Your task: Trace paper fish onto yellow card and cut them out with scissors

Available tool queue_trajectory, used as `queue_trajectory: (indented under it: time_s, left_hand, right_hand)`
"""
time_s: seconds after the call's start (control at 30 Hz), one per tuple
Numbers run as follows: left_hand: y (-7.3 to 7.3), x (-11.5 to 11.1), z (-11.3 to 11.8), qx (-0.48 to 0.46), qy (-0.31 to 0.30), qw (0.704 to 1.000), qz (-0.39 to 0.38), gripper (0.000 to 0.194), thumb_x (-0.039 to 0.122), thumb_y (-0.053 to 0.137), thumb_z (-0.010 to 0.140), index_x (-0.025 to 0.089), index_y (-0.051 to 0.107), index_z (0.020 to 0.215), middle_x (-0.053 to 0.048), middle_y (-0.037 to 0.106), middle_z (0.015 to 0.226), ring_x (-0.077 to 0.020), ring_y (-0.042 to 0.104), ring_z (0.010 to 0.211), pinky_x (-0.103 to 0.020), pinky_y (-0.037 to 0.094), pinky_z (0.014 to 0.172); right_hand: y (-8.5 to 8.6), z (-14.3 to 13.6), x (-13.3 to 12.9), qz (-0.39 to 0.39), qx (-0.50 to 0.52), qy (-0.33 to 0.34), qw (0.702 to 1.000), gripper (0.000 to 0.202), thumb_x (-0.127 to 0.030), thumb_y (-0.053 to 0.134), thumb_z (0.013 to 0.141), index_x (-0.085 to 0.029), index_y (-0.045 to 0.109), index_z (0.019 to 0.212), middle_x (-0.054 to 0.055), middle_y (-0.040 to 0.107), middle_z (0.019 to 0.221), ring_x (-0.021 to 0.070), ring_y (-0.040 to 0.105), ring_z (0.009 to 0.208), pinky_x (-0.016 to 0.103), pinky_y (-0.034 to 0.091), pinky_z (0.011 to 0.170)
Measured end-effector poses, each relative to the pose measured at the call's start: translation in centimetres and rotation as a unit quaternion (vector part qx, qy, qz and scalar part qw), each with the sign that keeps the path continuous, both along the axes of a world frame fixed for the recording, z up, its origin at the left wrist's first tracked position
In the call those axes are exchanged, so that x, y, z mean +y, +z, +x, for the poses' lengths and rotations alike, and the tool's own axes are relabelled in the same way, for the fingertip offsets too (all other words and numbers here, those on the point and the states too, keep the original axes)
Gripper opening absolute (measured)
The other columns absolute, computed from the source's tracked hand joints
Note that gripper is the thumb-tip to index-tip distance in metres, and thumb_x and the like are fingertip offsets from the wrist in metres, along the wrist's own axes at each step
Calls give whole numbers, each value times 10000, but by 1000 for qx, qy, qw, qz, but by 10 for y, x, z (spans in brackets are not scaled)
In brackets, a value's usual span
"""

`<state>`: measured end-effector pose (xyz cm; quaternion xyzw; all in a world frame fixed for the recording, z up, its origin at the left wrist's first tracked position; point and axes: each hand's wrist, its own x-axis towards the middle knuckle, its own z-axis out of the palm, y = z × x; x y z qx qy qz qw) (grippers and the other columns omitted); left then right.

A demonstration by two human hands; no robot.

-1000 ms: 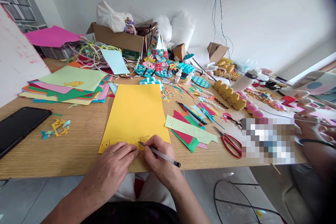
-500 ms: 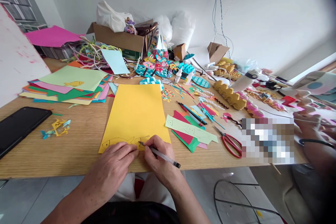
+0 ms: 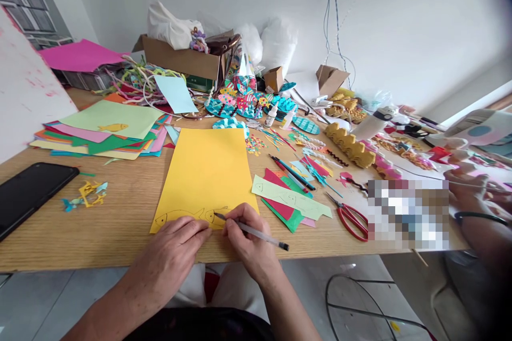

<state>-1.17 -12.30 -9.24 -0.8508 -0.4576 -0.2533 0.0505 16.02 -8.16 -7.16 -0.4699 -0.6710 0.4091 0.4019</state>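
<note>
A sheet of yellow paper (image 3: 212, 170) lies on the table before me, with fish outlines drawn in dark ink along its near edge. My left hand (image 3: 182, 242) rests flat on the sheet's lower edge, fingers stretched out and holding nothing. In my right hand (image 3: 250, 242) is a pen (image 3: 262, 235) with a clear barrel and black end, pinched between thumb and fingers. Its tip touches the paper at the head of the second fish, beside a drawn eye. My right fingers cover part of that fish's body.
Left are a phone (image 3: 34, 197), paper scraps (image 3: 90, 194) and a stack of coloured paper (image 3: 108, 122). Right are a pale green strip (image 3: 292, 198) with drawings and red-handled scissors (image 3: 352, 219). Glue bottles (image 3: 271, 115) stand behind. A co-worker's hand (image 3: 470, 184) is at far right.
My right hand and the pen have shifted slightly right, and the pen lies at a flatter angle. A dark eye dot and more line show on the second fish. My left hand stays put.
</note>
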Motion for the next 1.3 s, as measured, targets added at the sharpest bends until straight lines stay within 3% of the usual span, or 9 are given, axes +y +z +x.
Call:
queue_trajectory:
  time_s: [0.13,0.43,1.3]
  left_hand:
    - [3,1,0,3,-14,1000,14,391,-13,380,784,167,620,1036,-25,667,981,-184,559,900,-320,457,811]
    - [2,2,0,15,-10,999,30,380,-13,369,786,122,622,1035,-40,671,956,-193,558,881,-344,454,822]
    - [0,1,0,-16,-8,1000,-11,409,-32,386,767,163,606,1052,-36,634,985,-197,530,918,-355,449,846]
  right_hand:
    - [7,1,1,-31,69,16,997,88,-270,478,760,-195,502,723,-18,556,558,123,509,512,219,384,470]
    - [-5,-13,5,3,-49,5,999,54,-169,474,721,-192,521,709,-65,450,500,87,403,443,199,297,440]
    - [-5,-13,6,41,-87,13,995,85,-115,492,709,-171,555,719,-58,489,511,77,436,448,179,319,469]
